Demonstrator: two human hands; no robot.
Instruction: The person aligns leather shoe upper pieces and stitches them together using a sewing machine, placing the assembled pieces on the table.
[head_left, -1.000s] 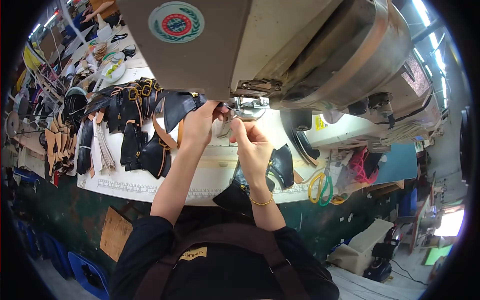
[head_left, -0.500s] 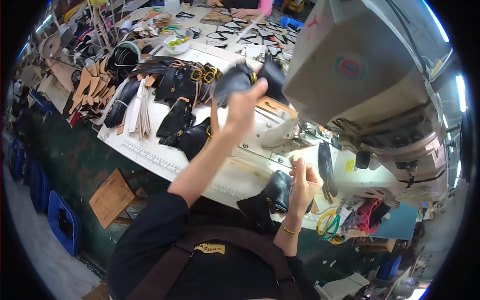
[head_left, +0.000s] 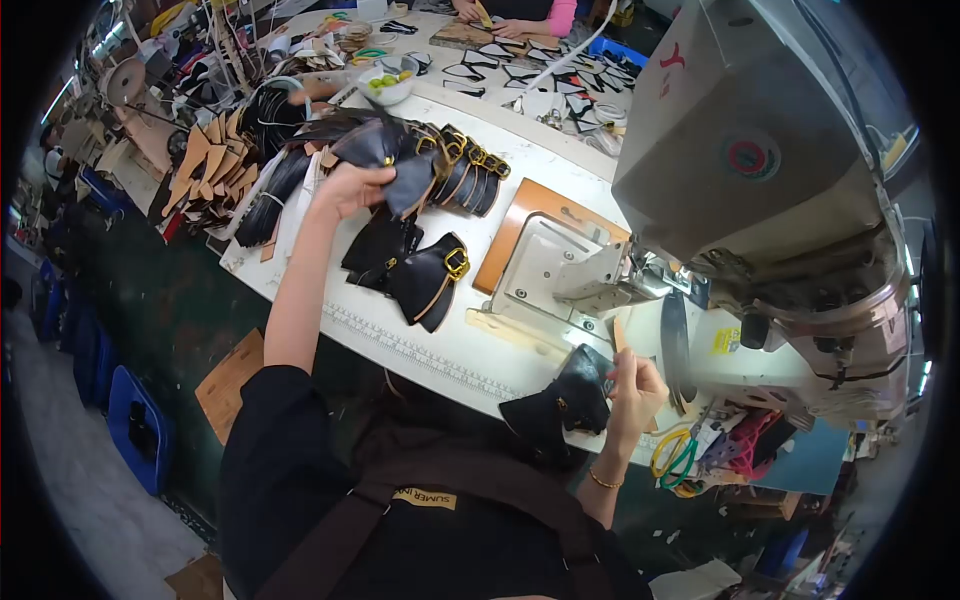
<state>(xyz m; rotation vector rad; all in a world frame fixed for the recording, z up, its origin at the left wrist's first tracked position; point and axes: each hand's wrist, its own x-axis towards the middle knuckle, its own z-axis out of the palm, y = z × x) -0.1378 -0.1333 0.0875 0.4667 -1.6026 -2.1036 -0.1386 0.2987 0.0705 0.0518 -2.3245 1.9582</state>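
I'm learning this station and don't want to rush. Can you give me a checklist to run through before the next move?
1. Left hand has a grip on the black leather piece: ok.
2. That piece is clear of the buckled stack: cannot tell; they overlap in this view.
3. Right hand is free: cannot tell; its fingers are curled, with a tan strip at the fingertips.
4. Both hands are clear of the sewing machine: ok.
5. Black pieces by the right hand lie wholly on the table: not ok; part reaches past the front edge.
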